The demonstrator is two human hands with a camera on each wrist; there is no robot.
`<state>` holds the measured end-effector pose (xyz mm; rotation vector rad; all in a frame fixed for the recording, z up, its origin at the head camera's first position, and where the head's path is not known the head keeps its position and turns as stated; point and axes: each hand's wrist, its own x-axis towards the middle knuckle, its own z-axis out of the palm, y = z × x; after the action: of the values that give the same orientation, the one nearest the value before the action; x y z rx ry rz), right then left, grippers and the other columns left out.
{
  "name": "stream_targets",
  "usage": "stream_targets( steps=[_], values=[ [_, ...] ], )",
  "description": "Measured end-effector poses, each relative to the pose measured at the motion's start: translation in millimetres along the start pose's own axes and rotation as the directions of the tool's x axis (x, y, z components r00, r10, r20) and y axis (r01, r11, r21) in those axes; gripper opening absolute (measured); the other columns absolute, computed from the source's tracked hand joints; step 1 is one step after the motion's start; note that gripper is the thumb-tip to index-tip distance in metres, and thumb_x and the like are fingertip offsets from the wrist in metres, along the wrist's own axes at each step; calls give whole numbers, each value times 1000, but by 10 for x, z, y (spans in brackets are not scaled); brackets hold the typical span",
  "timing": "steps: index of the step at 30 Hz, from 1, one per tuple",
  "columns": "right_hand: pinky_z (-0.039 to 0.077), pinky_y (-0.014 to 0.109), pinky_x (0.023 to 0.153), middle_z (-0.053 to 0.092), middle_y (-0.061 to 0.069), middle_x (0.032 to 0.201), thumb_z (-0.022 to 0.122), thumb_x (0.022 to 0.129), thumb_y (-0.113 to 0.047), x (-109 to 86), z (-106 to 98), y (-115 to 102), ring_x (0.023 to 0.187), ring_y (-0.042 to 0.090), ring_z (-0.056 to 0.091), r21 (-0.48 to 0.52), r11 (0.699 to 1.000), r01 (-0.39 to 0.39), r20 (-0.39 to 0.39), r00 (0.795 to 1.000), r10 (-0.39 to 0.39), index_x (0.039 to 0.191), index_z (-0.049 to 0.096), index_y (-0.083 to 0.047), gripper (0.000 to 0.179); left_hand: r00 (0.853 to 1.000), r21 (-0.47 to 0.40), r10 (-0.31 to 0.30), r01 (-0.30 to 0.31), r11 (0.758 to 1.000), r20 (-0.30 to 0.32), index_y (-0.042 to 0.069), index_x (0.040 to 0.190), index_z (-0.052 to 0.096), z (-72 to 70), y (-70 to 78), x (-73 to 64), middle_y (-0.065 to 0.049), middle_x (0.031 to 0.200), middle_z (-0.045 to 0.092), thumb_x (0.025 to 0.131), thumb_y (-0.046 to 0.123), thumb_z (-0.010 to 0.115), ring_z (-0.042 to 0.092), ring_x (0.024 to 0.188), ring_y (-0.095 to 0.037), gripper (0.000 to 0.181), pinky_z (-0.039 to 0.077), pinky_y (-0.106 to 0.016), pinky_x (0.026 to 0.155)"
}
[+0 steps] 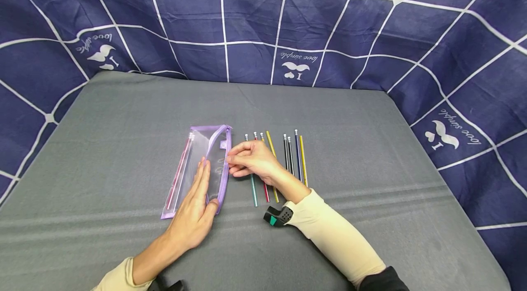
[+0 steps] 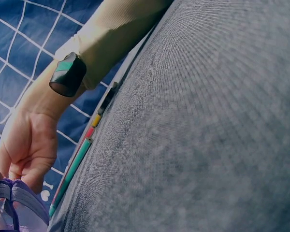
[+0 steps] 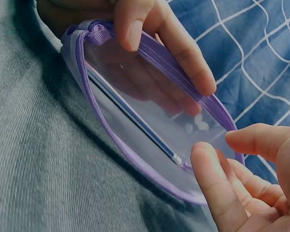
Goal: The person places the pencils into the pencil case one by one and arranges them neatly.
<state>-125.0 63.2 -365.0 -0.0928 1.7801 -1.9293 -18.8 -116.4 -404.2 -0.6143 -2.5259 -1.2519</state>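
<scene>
A clear pencil case (image 1: 215, 190) with purple trim lies with its zippered mouth spread apart. Pencils (image 3: 135, 116) show inside it, along its left side in the head view. My left hand (image 1: 193, 213) rests on the case with fingers straight along the mouth's left edge, the thumb at the near end of the right edge. My right hand (image 1: 253, 160) pinches the right edge near its middle, with thumb and fingertips right at the purple rim (image 3: 239, 157) in the right wrist view. Palm and curled fingers of this hand show in the left wrist view.
Right of the case lie several loose pencils: a teal pencil (image 1: 254, 190), a red pencil (image 1: 266, 192), yellow pencils (image 1: 303, 158), black pencils (image 1: 286, 149) and a dark blue pencil (image 1: 297, 153). My right forearm crosses over some. A blue curtain (image 1: 255, 16) surrounds the grey table (image 1: 370, 144).
</scene>
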Motion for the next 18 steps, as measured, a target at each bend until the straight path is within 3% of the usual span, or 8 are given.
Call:
stream_targets(
  steps=[18],
  values=[
    [59,26,59,68,8,73,66,87,6,-41,-210,-1,60,14,67,12,1000,12,-52,999,-12,104,63,13,19,1000,0,0,0,1000,-5,-1,157,13,7,-1,-1,-26,161,13,80,-4,52,14,148,-37,86,4,-24,119]
  ],
)
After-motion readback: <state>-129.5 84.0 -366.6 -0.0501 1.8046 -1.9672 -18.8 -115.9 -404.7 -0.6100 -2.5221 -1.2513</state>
